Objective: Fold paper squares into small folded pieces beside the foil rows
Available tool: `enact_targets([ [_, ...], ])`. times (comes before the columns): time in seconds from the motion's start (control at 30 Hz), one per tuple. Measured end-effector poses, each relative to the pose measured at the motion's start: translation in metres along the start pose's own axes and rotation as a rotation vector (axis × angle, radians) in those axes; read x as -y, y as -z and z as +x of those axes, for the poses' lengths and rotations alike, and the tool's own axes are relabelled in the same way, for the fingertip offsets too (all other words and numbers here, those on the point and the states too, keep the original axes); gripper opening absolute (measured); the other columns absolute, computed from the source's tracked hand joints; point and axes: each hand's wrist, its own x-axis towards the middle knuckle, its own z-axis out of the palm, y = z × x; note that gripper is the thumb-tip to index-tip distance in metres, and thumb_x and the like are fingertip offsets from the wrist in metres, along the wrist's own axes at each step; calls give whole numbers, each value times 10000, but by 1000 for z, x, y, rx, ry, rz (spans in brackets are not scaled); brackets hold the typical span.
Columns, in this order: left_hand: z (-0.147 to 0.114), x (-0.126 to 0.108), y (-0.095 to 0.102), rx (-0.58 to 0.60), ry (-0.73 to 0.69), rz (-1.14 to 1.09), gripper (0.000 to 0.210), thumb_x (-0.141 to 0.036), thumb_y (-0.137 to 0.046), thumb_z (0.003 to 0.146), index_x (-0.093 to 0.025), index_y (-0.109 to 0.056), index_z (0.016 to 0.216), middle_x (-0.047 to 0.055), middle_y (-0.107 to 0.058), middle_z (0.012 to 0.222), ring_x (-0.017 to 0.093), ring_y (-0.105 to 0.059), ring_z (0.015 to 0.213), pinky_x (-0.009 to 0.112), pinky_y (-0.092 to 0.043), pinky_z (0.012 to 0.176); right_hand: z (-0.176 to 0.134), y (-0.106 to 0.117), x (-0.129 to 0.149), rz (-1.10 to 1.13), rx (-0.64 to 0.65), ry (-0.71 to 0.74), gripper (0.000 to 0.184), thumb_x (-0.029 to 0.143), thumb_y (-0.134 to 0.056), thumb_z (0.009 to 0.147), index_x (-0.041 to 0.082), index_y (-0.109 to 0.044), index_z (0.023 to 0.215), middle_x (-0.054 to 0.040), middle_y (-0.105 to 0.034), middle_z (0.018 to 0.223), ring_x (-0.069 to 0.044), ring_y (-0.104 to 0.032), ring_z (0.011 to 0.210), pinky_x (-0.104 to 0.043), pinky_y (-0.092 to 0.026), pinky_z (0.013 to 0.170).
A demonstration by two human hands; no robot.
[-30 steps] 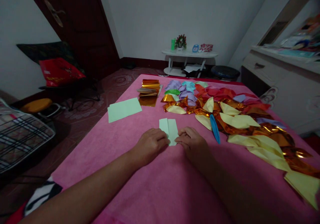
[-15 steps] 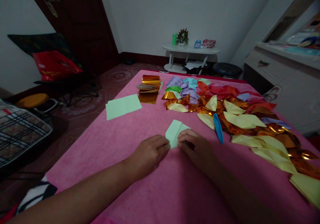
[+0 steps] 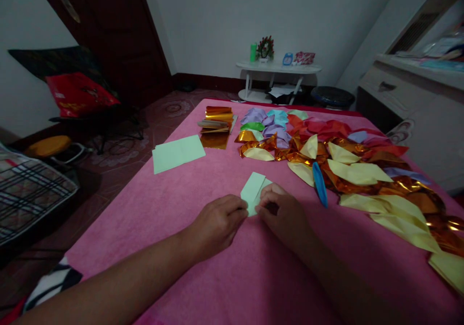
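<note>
A small sheet of pale green paper (image 3: 253, 186), partly folded, lies on the pink tablecloth (image 3: 174, 197) between my two hands. My left hand (image 3: 223, 218) is closed, pinching the paper's lower left edge between thumb and fingers. On the other side, my right hand (image 3: 281, 208) is closed too, its thumb and bent forefinger pinching the lower right edge. The right fingers cover part of the paper's right corner. Further left lies a stack of flat pale green sheets (image 3: 179, 154).
Gold foil sheets (image 3: 214, 141) sit behind the green stack. Folded paper pieces in purple, red, gold and yellow (image 3: 358, 172) spread over the table's right side, a blue one (image 3: 319, 184) nearest my right hand. A white side table (image 3: 279, 67) stands by the wall.
My right fingers have shifted slightly on the paper's right side, the forefinger now more bent toward the thumb. My left hand keeps its pinch. The camera view has moved a little.
</note>
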Motion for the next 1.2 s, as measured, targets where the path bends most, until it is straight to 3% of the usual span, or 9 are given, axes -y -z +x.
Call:
enact_targets([
  [0.27,0,1,-1,-43,27,-55,209,-123,-488,866,-130,-644,1005,94,-645,996,177,-591,917,300,-514,808,-4,5,-4,68,50,70,92,114,-672,684,194,-625,685,-14,-590,904,-159,-544,798,-284,-397,699],
  [0.4,0,1,0,-23,18,-59,208,-131,-491,865,-128,-653,994,97,-645,980,183,-592,907,307,-513,801,-8,2,-2,16,-4,75,136,114,-670,694,185,-567,640,-1,-590,783,-156,-528,739,-295,-382,697],
  [0.53,0,0,1,-12,3,-43,207,-144,-486,871,-130,-658,986,104,-644,968,195,-593,909,321,-517,789,-8,-2,3,-22,-35,42,186,133,-655,714,188,-514,606,5,-554,697,-154,-505,682,-284,-375,639],
  [0.77,-2,-1,-2,-14,-1,-39,222,-142,-483,877,-137,-638,1036,110,-643,982,199,-591,930,333,-513,808,-5,-2,4,24,-69,-61,158,156,-679,685,191,-545,607,-3,-550,757,-148,-514,672,-269,-382,591],
  [1.07,9,10,0,-68,168,-245,344,-111,-461,876,-181,-551,1200,105,-578,1131,176,-561,1019,316,-499,867,-6,12,1,135,101,138,154,44,-592,708,190,-584,660,3,-599,761,-158,-537,759,-285,-390,706],
  [1.2,18,22,-1,-24,180,-305,246,-136,-539,848,-174,-629,1074,95,-578,1087,179,-568,996,315,-501,849,-6,11,0,115,78,168,193,-5,-575,661,187,-564,647,11,-594,742,-152,-539,744,-280,-384,704],
])
